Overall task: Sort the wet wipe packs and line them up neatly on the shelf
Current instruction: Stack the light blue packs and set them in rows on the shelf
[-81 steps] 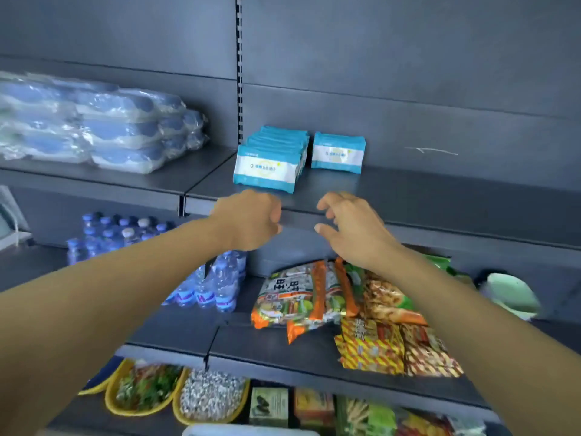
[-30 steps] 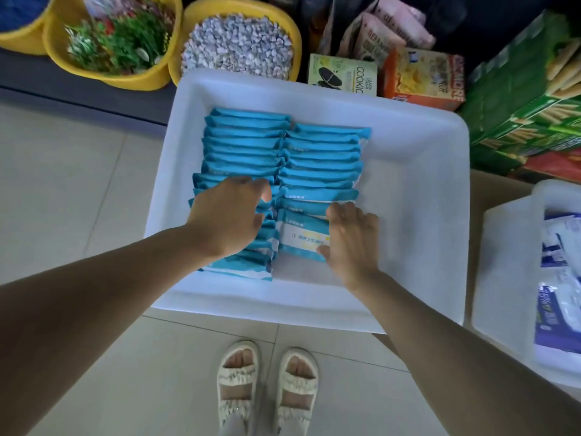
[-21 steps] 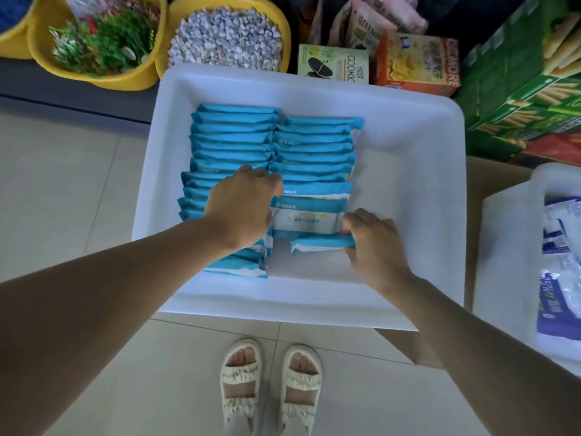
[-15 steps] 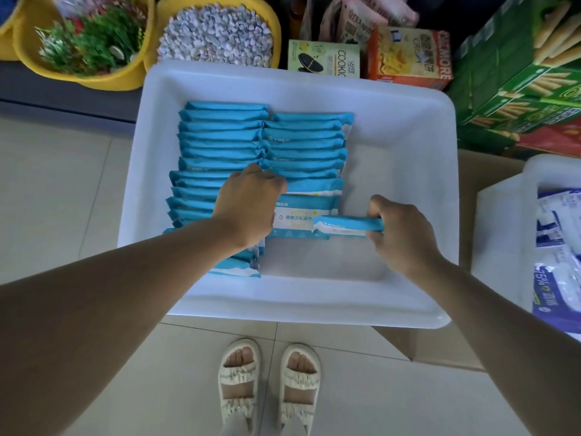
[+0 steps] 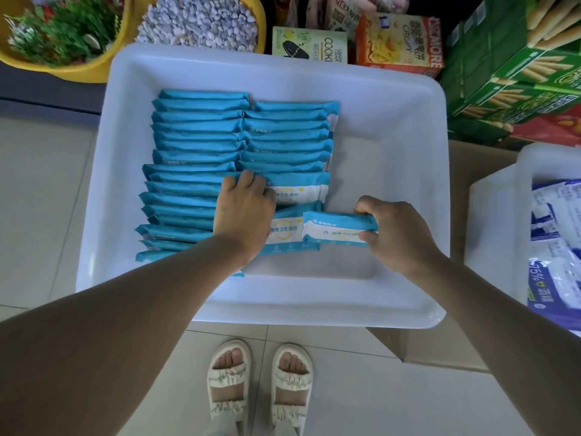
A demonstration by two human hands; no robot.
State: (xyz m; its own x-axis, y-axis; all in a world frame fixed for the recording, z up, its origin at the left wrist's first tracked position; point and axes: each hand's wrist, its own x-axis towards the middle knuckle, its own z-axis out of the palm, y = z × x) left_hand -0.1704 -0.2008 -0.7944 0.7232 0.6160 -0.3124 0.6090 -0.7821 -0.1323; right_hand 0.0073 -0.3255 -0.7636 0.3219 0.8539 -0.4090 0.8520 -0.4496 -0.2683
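Below me a white tub (image 5: 283,313) holds teal wet wipe packs standing on edge in a left row (image 5: 195,143) and a right row (image 5: 289,136). My right hand (image 5: 399,234) pinches one wet wipe pack (image 5: 336,228) by its right end, held just above the tub floor near the front of the right row. My left hand (image 5: 243,215) lies over the seam between the rows, fingers curled over the top edge of the tilted front packs (image 5: 298,196) of the right row. The shelf is out of view.
Beyond the tub stand a yellow bowl of plants (image 5: 63,36), a yellow bowl of white pebbles (image 5: 198,20), a cookie box (image 5: 309,47), an orange snack box (image 5: 399,42) and green cartons (image 5: 518,73). A second white tub (image 5: 503,231) with blue-white packs stands right. My sandalled feet (image 5: 261,382) stand on tile.
My view dropped from the shelf to the tub. My right hand drew one pack out of the right row and carried it right. My left hand slid onto the front packs.
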